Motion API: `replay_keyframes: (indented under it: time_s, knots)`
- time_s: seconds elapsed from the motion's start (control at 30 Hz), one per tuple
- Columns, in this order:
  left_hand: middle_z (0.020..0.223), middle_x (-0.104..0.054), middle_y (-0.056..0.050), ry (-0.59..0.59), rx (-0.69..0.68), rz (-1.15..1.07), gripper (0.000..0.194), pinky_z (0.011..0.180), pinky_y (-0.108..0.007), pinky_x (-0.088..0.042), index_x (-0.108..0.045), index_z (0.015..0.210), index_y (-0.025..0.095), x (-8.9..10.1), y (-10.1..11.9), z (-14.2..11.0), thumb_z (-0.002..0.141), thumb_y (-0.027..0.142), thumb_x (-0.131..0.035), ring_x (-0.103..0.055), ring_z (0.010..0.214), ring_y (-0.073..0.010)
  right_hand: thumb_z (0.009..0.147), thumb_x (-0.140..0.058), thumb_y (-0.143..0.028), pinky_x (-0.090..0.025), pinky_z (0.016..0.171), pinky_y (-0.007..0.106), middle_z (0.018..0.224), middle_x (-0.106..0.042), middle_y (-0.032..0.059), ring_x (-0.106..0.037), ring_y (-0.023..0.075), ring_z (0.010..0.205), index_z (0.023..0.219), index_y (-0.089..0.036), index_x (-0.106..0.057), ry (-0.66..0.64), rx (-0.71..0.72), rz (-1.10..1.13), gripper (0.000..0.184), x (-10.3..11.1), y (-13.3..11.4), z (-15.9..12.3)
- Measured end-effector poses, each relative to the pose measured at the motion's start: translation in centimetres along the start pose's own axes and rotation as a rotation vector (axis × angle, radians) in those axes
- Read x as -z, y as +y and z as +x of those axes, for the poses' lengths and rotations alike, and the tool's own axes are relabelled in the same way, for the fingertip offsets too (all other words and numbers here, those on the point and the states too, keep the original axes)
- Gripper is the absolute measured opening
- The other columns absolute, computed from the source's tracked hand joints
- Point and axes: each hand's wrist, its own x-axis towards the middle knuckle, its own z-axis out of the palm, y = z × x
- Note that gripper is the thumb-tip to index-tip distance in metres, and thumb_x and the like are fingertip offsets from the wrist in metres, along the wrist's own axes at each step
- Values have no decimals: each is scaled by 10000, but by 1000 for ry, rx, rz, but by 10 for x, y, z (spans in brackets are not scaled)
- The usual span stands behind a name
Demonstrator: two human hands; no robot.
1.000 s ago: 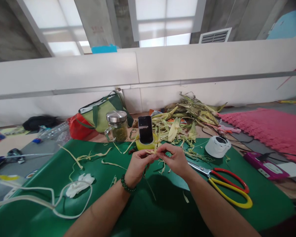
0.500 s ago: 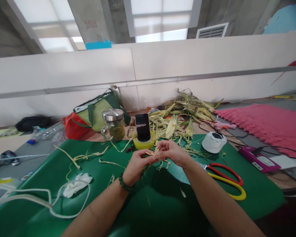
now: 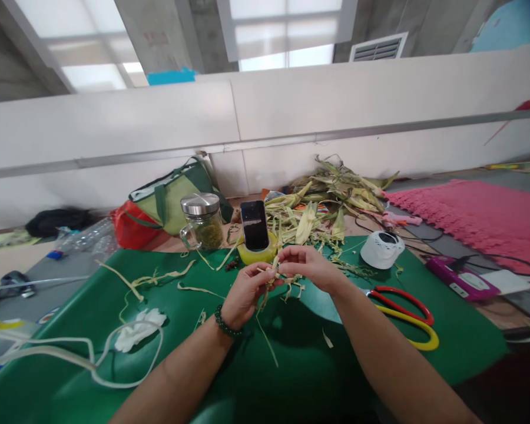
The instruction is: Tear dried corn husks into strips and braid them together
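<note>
My left hand (image 3: pixel 246 293), with a dark green bead bracelet at the wrist, pinches a small bundle of pale corn husk strips (image 3: pixel 275 266). My right hand (image 3: pixel 308 270) meets it from the right, fingers closed on the same husk. A long thin strand (image 3: pixel 267 340) hangs below the left hand over the green mat (image 3: pixel 309 383). Just beyond the hands a phone (image 3: pixel 255 227) leans upright in a roll of yellow tape (image 3: pixel 257 255). Large scissors with red and yellow handles (image 3: pixel 428 338) lie right of my right forearm, which partly covers them.
A pile of corn husks (image 3: pixel 342 182) lies against the white wall. A lidded glass mug (image 3: pixel 203 221) and a green bag (image 3: pixel 172 206) stand at back left. On the right are a white container (image 3: pixel 381 252), a purple power strip (image 3: pixel 461 280) and pink cloth (image 3: pixel 477 218). White cord (image 3: pixel 90 366) loops at front left.
My right hand has shifted slightly and its fingers have changed their hold on the husk. More of the strips and the hanging strand now show below my hands. The view has tilted slightly.
</note>
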Motion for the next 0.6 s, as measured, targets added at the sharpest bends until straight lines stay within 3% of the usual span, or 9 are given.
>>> replay_keyframes:
  time_s: [0.13,0.27,0.6]
  knots:
    - [593,-646,6,-34,-32,44,241,586,-213,-463,-636,637,124,1,-3,0,513,238,-807,-650,587,-131,655,-715,-379,-386,530,210,624,-577,-27,-506,78,552,781,-139,-611,-5,92,-102,290,-6,2,1]
    - [579,-641,10,-9,-57,46,235,562,-216,-449,-634,646,129,-1,-6,0,500,221,-793,-642,570,-133,683,-674,-406,-329,476,199,539,-512,-46,-425,66,497,650,-151,-558,104,157,-214,282,-11,6,2]
    - [622,-652,16,-1,-72,11,327,528,-186,-427,-551,684,140,-6,-7,-2,501,244,-801,-633,540,-109,722,-619,-418,-325,465,197,529,-482,-49,-419,70,483,646,-154,-537,121,111,-253,286,-12,8,2]
